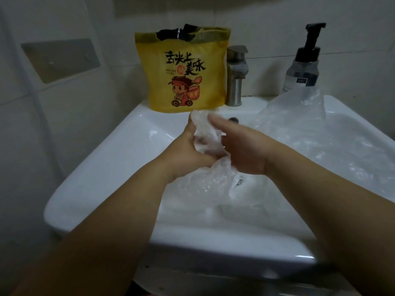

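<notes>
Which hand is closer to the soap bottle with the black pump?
Right. The right hand is below and left of the soap bottle, holding the clear plastic bag; the left hand holds it farther left.

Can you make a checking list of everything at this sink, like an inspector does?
Surface: white sink, rim glossy.
Job's things: crumpled clear plastic bag over the basin.
Clutter: yellow printed bag standing on the back rim; more clear plastic draped at the right.
Grippers: left hand grips the bag; right hand lies on it, grip hidden.
Cables: nothing seen.
Surroundings: metal tap, pump bottle, tiled wall.
</notes>
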A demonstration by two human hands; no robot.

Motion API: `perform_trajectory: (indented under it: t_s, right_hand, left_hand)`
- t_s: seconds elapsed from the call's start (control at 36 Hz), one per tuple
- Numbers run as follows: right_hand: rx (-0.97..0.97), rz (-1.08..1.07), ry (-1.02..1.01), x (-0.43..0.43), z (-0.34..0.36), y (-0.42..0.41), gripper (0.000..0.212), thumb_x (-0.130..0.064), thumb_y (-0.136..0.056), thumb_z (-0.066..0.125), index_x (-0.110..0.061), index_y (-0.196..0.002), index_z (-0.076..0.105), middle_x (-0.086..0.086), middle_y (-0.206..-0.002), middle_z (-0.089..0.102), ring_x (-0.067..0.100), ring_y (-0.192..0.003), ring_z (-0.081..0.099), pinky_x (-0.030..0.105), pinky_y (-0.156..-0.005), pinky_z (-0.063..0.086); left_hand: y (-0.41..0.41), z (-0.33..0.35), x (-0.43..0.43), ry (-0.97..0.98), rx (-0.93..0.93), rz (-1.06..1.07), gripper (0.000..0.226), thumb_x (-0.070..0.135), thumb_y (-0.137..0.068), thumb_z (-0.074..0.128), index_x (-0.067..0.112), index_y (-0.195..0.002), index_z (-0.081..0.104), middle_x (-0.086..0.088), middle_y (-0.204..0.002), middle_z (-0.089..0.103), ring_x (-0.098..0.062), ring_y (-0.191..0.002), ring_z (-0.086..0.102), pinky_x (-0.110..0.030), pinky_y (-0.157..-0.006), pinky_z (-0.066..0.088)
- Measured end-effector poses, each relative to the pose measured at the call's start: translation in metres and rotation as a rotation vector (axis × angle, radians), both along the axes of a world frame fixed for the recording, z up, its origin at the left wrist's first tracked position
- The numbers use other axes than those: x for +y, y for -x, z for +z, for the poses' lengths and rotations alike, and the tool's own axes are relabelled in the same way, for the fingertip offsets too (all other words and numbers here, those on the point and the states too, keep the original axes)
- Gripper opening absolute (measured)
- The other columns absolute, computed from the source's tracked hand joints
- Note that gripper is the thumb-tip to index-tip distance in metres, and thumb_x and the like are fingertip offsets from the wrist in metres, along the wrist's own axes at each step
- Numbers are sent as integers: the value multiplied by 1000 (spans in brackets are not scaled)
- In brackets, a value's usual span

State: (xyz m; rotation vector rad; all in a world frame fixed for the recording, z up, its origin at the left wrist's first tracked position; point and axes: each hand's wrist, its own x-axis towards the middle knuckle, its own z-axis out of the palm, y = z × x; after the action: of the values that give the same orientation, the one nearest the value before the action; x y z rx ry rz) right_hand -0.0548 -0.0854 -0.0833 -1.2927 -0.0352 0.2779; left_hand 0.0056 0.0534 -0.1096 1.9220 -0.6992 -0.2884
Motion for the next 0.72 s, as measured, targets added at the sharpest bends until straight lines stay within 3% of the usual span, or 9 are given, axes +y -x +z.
perform_trajectory:
  t_s: [0.06, 0.14, 0.25, 0.33, 0.36, 0.47, 0.56, 0.64, 0.72]
  right_hand:
    - [-37, -108, 79, 2, -4, -4, 41, -17, -83, 69, -10, -121, 56, 14, -111, 68, 28, -95, 69, 38, -79, 57]
    - [-60, -257, 27, -3, -5, -8, 32, 7, -89, 54, -3, -119, 58, 23, -113, 67, 36, -99, 67, 42, -80, 56]
    - [-59, -281, -165, -12, 2, -8, 32, 7, -93, 42, 7, -122, 53, 27, -120, 62, 37, -105, 65, 39, -77, 59]
    - [-28, -301, -217, -12, 4, -6, 31, 3, -95, 38, 1, -121, 55, 20, -113, 67, 30, -95, 69, 36, -73, 58]
    - [-23, -315, -218, -11, 4, -5, 29, 0, -96, 38, -1, -119, 56, 18, -110, 68, 29, -93, 69, 36, -74, 57]
    - [-10, -359, -146, -7, 4, -5, 21, -18, -100, 44, -6, -99, 61, 10, -82, 69, 19, -69, 69, 28, -62, 55]
    - [-24, -510, 63, -8, 2, -8, 27, -28, -96, 54, -3, -98, 64, 24, -100, 68, 30, -88, 69, 42, -83, 57]
    - [-28, -612, 198, -14, -2, -11, 39, -30, -94, 59, 8, -101, 63, 29, -108, 65, 39, -96, 65, 52, -93, 51]
    - [3, -606, 230, -17, -5, -14, 38, -27, -95, 58, 9, -107, 60, 31, -117, 60, 46, -109, 59, 58, -95, 47]
  left_hand:
    - [-2, 0, 1, 19, -5, 24, 95, 17, -74, 83, 32, -148, 26, 7, -117, 65, -6, -98, 67, -18, -73, 56]
    - [-3, 4, 4, 59, 67, 79, 78, 24, -70, 86, 34, -135, 44, 8, -106, 70, -8, -96, 69, -23, -79, 57]
    - [-5, 11, 5, 188, 264, 162, 47, 38, -78, 76, 16, -118, 65, 2, -94, 76, -17, -86, 73, -28, -71, 58]
    - [-6, 13, 7, 115, 413, 160, 74, 73, -69, 64, 23, -124, 64, 2, -114, 71, -19, -107, 66, -41, -98, 49]
    - [-3, 15, 8, 114, 479, 141, 72, 75, -72, 59, 25, -124, 63, 3, -114, 71, -19, -107, 66, -40, -97, 50]
    - [1, 14, 4, 226, 580, 102, 27, 34, -94, 58, 14, -109, 68, -2, -88, 74, -13, -71, 71, -25, -58, 56]
    - [-6, 15, 4, 433, 584, 155, 14, 19, -93, 61, 10, -102, 66, -6, -91, 68, -15, -75, 67, -26, -61, 58]
    - [-15, 23, 13, 671, 709, 238, 18, 21, -95, 58, 15, -77, 61, -1, -72, 67, -10, -63, 66, -29, -62, 57]
    - [-20, 27, 22, 824, 772, 224, 19, 22, -97, 54, 9, -90, 67, -3, -76, 73, -11, -67, 70, -27, -66, 60]
